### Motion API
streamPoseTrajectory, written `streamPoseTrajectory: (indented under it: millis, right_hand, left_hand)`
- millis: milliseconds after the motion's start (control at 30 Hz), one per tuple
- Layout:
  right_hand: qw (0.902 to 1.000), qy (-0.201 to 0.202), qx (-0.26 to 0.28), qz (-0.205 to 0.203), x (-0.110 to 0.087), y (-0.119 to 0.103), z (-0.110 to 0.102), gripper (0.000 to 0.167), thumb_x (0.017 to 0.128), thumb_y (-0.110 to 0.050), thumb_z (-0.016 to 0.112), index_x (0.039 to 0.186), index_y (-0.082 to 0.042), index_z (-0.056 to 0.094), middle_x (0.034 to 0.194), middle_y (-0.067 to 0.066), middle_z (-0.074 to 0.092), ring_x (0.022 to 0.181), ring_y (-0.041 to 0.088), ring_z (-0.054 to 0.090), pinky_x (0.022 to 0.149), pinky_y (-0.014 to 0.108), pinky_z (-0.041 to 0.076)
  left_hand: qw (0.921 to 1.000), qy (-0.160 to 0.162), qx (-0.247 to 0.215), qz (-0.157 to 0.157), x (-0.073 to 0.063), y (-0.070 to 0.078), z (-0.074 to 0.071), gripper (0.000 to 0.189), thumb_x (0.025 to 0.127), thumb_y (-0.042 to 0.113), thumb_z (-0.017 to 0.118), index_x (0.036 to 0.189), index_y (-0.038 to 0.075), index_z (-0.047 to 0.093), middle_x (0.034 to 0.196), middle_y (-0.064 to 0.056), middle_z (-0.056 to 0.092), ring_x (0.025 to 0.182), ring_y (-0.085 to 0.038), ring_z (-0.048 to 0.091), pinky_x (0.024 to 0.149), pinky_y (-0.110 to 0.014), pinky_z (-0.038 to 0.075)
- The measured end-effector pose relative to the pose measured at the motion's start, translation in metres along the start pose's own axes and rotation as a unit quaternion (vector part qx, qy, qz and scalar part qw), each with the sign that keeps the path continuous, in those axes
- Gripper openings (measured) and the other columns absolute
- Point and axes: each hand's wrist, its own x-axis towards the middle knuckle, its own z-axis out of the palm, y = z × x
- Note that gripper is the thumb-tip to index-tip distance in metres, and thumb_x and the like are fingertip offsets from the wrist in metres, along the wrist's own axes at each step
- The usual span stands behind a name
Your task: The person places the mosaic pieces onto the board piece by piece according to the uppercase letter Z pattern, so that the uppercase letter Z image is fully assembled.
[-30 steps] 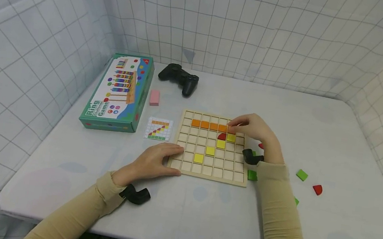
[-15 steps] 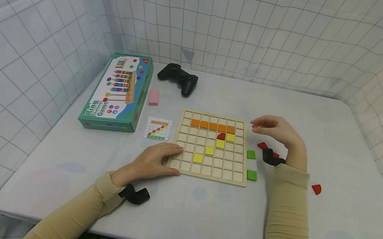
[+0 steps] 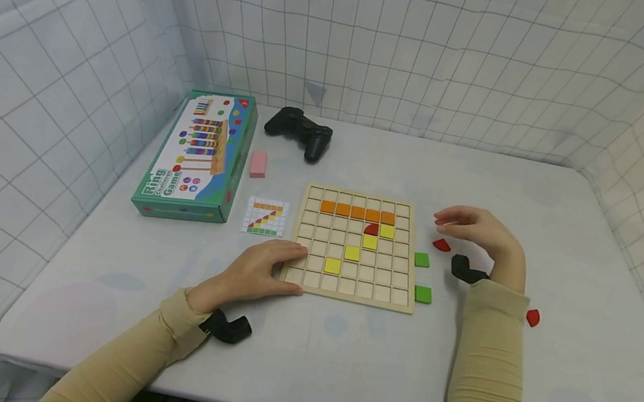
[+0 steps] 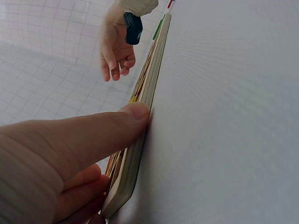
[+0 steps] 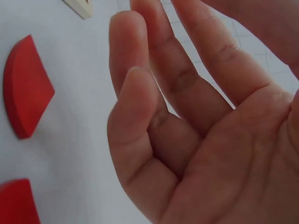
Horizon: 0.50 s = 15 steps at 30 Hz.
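Note:
My left hand [image 3: 258, 270] grips the near-left corner of a wooden grid board [image 3: 322, 235]. In the left wrist view the thumb [image 4: 136, 110] lies against the board's edge, with the other fingers on the adjoining side. On the board, orange tiles [image 3: 357, 212] form a row. Below it, yellow square tiles [image 3: 352, 253] run in a diagonal with one red quarter-round tile [image 3: 371, 229]. To the right of the board, my right hand [image 3: 481, 234] hovers with loosely bent fingers and nothing in it. A loose red quarter-round tile [image 5: 28, 88] lies just below it.
Two green square tiles [image 3: 423, 295] lie along the board's right edge. Farther right is another red tile [image 3: 533, 318]. A pattern card [image 3: 266, 216], pink block [image 3: 258, 164], green game box [image 3: 199, 153] and black game controller [image 3: 299, 132] stand left and behind.
My right hand has let go of the last orange tile in the row and moved right, off the board, over the loose tiles. My left hand has stayed at the board's corner.

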Motion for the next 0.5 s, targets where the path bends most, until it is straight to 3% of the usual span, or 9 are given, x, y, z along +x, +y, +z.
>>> streamPoseTrajectory:
  millis: [267,500]
  right_hand:
    - [0.9994,-0.019,-0.015,0.024,0.000,0.014,-0.002,0.048,0.086,-0.033,0.068,0.126,-0.009,0.057,0.128,0.010,0.054,0.105,0.024,0.051,0.092,0.037,0.040]
    - [0.9994,-0.021,0.002,0.028,0.000,0.021,-0.002,0.044,0.087,-0.027,0.068,0.126,-0.008,0.057,0.127,0.011,0.056,0.100,0.022,0.056,0.089,0.035,0.042]
  left_hand:
    - [1.0000,0.000,-0.002,-0.001,0.000,0.000,0.000,0.068,0.072,0.036,0.081,0.126,0.002,0.059,0.126,-0.010,0.059,0.120,-0.025,0.051,0.103,-0.038,0.040]
    - [1.0000,0.000,-0.003,0.000,0.000,0.000,0.000,0.067,0.073,0.037,0.081,0.126,0.003,0.059,0.126,-0.010,0.059,0.120,-0.025,0.051,0.103,-0.038,0.040]
